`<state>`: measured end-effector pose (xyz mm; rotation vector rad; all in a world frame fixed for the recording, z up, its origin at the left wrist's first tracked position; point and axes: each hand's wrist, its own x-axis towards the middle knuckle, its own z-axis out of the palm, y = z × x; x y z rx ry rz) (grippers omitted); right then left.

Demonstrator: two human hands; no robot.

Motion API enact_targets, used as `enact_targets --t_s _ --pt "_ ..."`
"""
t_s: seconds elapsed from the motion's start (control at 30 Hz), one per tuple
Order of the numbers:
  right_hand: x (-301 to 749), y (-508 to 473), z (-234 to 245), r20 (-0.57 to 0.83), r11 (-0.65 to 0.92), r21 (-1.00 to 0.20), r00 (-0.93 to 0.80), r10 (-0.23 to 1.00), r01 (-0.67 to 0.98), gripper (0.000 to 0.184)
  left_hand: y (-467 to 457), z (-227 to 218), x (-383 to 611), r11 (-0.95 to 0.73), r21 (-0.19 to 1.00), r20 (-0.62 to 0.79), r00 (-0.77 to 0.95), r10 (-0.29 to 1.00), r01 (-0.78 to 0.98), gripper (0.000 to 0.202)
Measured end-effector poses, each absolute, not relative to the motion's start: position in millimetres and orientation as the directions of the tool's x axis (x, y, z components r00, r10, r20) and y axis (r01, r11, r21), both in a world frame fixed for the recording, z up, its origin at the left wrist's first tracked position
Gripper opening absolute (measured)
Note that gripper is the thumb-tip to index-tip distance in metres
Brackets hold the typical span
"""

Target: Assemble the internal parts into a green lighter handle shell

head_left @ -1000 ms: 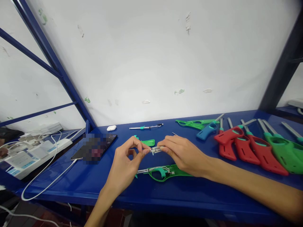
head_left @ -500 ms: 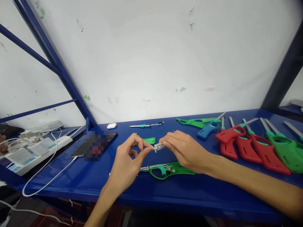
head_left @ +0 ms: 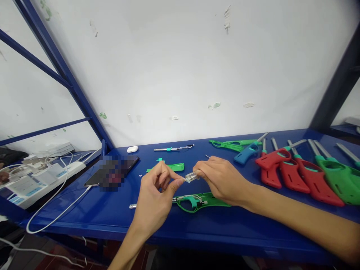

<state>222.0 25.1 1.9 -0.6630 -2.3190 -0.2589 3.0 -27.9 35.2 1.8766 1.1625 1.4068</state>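
My right hand (head_left: 222,178) grips a small clear plastic lighter fuel tank (head_left: 191,177) by its right part, and a thin metal tip (head_left: 207,156) pokes out above the fingers. At the tank's left end, thumb and forefinger of my left hand (head_left: 157,195) are pinched together; what they hold is too small to make out. Below both hands lies an opened green lighter half-shell (head_left: 216,199) with a metal barrel, white wires and a teal trigger (head_left: 192,201). Behind my left hand lies another green shell piece (head_left: 176,167), partly hidden, with a small teal part (head_left: 160,160) beside it.
A metal lighter barrel with wires (head_left: 167,149) lies near the wall. Green shells (head_left: 227,145), a blue lighter (head_left: 247,153), several red lighters (head_left: 299,176) and green lighters (head_left: 339,180) lie right. At left are a phone (head_left: 112,172), white case (head_left: 132,149) and power strip (head_left: 36,183).
My left hand has shifted slightly right, its pinch staying at the tank's end. The tank has turned so its left end tilts lower and toward me. The small teal part now shows behind the hand.
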Motion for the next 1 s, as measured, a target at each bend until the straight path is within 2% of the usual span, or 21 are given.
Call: enact_targets --t_s 0.33,0.53,0.7,0.8,0.9,1.0 --pt "221 22 3 0.661 0.832 0.054 -0.644 0.385 0.552 0.009 -29 30 12 -0.483 0.820 0.483 0.082 0.872 0.308 0.044" --pt "221 26 2 0.657 0.845 -0.011 -0.633 0.410 0.535 0.010 -29 33 11 -0.476 0.820 0.474 0.090 0.876 0.319 0.046" --pt "222 27 8 0.649 0.857 -0.194 -0.593 0.477 0.477 0.020 -26 39 1 -0.454 0.811 0.450 0.102 0.887 0.370 0.045" --pt "222 21 15 0.649 0.806 -0.380 -0.491 0.582 0.454 0.036 -24 43 -7 -0.454 0.773 0.462 0.098 0.882 0.443 0.027" --pt "224 15 21 0.618 0.714 -0.559 -0.361 0.698 0.422 0.053 -24 43 -11 -0.477 0.681 0.467 0.171 0.867 0.556 0.011" --pt "231 14 21 0.558 0.629 -0.679 -0.291 0.777 0.378 0.061 -24 37 -10 -0.535 0.556 0.411 0.350 0.842 0.636 0.011"
